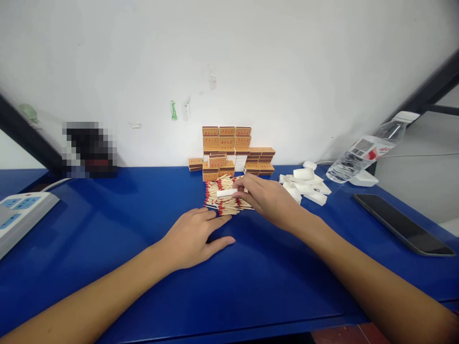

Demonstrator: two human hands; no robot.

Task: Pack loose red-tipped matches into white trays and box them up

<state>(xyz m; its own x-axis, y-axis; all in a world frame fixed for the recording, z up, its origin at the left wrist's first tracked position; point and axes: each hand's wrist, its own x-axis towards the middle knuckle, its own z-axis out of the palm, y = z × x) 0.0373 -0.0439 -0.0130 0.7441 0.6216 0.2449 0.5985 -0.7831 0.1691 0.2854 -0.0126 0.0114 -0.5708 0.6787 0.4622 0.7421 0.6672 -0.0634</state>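
A pile of red-tipped matches (229, 209) lies on the blue table in front of the stacked matchboxes (226, 142). Over the pile, my right hand (263, 196) pinches a small white matchbox tray (225, 193) between thumb and fingers; whether matches are inside it cannot be seen. My left hand (193, 236) rests on the table with its fingers stretched out, the fingertips touching the near left edge of the pile. Right of my right hand is a heap of white matchbox trays (304, 184).
A tilted water bottle (373, 148) leans at the right, with a phone (403, 224) lying in front of it. To the left are a power strip (27, 215) and a pixelated dark object (89, 150). A white wall (272, 71) stands behind the matchboxes.
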